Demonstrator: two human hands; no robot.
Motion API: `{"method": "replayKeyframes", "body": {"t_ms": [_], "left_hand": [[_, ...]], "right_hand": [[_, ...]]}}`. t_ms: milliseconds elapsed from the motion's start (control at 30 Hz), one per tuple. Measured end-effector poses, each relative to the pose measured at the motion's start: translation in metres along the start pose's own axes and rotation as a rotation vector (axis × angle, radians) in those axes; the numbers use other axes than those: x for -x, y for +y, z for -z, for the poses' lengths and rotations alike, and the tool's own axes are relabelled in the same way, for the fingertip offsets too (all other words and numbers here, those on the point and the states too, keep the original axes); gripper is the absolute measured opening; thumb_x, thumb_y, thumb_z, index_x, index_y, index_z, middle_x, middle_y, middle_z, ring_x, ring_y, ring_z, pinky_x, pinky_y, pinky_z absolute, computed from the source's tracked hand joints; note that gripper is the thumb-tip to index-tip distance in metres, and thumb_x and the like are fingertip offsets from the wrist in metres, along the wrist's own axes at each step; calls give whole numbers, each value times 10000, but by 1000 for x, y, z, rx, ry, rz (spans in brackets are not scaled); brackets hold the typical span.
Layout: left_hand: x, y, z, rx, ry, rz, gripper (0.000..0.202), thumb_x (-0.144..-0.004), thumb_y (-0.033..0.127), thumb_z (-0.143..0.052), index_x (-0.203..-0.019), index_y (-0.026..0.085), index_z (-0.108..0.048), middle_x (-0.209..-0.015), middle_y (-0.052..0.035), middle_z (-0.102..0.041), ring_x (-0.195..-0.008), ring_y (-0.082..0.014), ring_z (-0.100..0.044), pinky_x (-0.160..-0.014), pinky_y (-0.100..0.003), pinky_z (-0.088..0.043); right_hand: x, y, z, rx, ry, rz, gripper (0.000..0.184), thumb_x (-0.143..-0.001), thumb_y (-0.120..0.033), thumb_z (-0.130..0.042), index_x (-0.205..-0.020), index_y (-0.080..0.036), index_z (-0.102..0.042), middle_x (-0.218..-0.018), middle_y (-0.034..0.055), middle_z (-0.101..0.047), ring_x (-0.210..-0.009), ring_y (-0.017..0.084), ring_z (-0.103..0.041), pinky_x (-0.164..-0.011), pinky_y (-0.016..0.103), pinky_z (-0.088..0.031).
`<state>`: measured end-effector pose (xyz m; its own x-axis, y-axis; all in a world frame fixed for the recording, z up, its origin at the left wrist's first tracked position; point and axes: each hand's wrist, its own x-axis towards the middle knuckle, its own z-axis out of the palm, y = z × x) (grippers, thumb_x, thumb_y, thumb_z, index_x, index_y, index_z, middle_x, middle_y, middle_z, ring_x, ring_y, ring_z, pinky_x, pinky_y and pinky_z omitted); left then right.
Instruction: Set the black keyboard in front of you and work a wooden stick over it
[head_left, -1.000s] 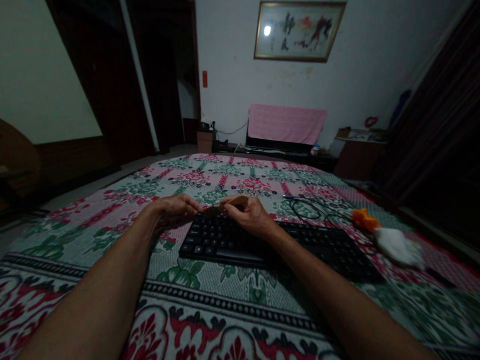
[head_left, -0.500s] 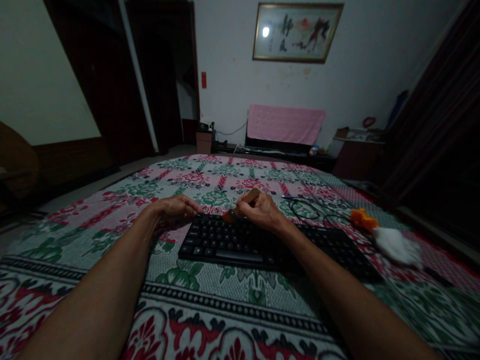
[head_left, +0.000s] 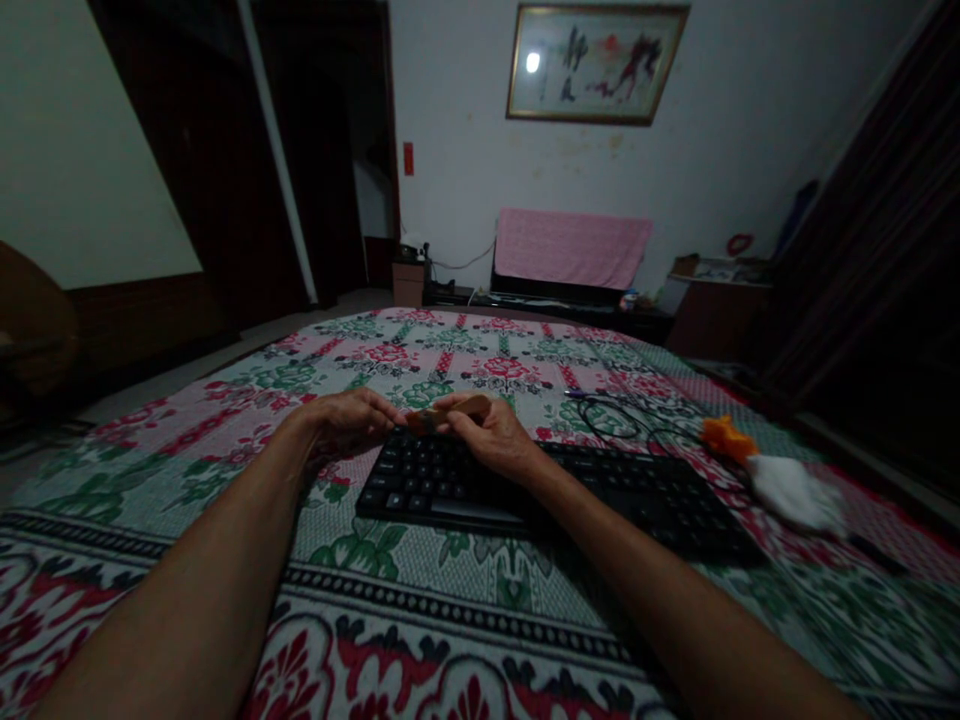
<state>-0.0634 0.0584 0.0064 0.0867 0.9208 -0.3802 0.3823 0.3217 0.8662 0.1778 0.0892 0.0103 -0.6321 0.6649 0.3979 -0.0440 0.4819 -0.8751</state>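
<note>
A black keyboard (head_left: 525,490) lies on a bed covered by a red, green and white flowered spread (head_left: 420,600). My right hand (head_left: 491,435) is closed round a small brown-handled brush (head_left: 450,412) held low over the keyboard's far left keys. My left hand (head_left: 349,420) rests with curled fingers on the keyboard's far left corner, touching its edge. The brush tip sits between the two hands.
A black cable (head_left: 615,415) coils on the spread beyond the keyboard. An orange and white cloth bundle (head_left: 772,470) lies at the right. Past the bed stand a low cabinet with a pink cloth (head_left: 574,248), a framed picture (head_left: 596,60) and a dark doorway.
My right hand has swept the brush back to the left along the far key row, after a stroke to the right half a second ago. The left hand has stayed put.
</note>
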Motion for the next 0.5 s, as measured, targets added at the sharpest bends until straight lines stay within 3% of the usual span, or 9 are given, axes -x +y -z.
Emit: {"method": "replayKeyframes", "body": {"t_ms": [100,233,400,500], "left_hand": [[1,2,-1,-15,-16,1,317,-597,201,-630,-902,130,-675,-437,33,-479,-310,-83,-371,-304,-195,-249],[3,5,-2,-8,4,9,333,-586,166,-616,-911,133,-677,-439,28,-488,-314,-79,-367,-309,-193,-256],[4,6,-3,-15,-3,24,311,-593,163,-606,-893,141,-687,-450,14,-500,-309,-75,-362,-300,-189,-232],[3,4,-3,-7,1,19,309,-591,170,-618,-891,149,-690,-442,13,-492,-312,-77,-361,-302,-189,-230]], "right_hand": [[1,1,-2,13,-53,66,185,-777,-191,-489,-861,-174,-653,-916,31,-667,-800,128,-620,-743,264,-483],[0,2,4,81,-83,51,185,-755,-170,-494,-824,-169,-665,-836,24,-669,-738,128,-615,-703,261,-479],[-3,0,16,111,52,-72,176,-738,-181,-487,-805,-159,-648,-647,1,-642,-620,131,-611,-600,240,-472],[-3,-4,16,49,87,-73,174,-733,-183,-487,-809,-155,-640,-644,4,-643,-614,130,-613,-593,238,-474]]}}
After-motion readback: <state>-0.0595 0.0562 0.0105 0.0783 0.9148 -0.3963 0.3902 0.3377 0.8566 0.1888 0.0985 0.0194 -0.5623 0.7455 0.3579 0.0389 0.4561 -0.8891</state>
